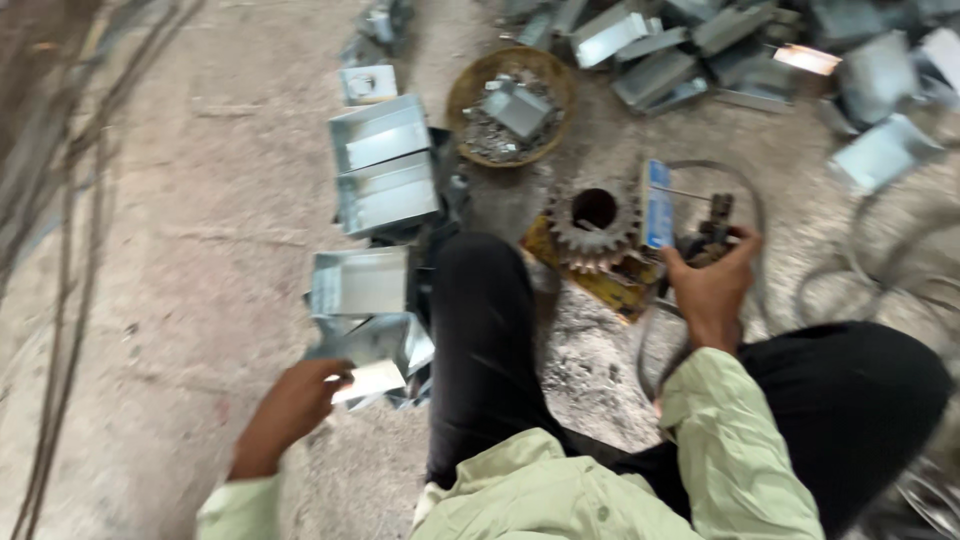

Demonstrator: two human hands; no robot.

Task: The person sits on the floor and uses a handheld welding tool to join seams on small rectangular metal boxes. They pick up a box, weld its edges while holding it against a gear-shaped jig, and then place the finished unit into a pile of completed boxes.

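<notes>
My left hand (295,400) grips a small bent sheet-metal piece (368,380) at the near end of a row of open metal boxes (362,282) on the floor. My right hand (712,283) is closed around a dark metal tool (714,226) beside a large rusty gear (592,221) that rests on a yellow block (608,288). A blue and white box (657,204) stands on edge next to the gear. My legs in black trousers (480,340) lie between the two hands.
A round basket (470,95) holding metal scraps and a box sits beyond the gear. Many more sheet-metal boxes (700,50) are heaped at the far right. Larger boxes (384,165) line the left. Thin rods (60,250) lie along the left edge.
</notes>
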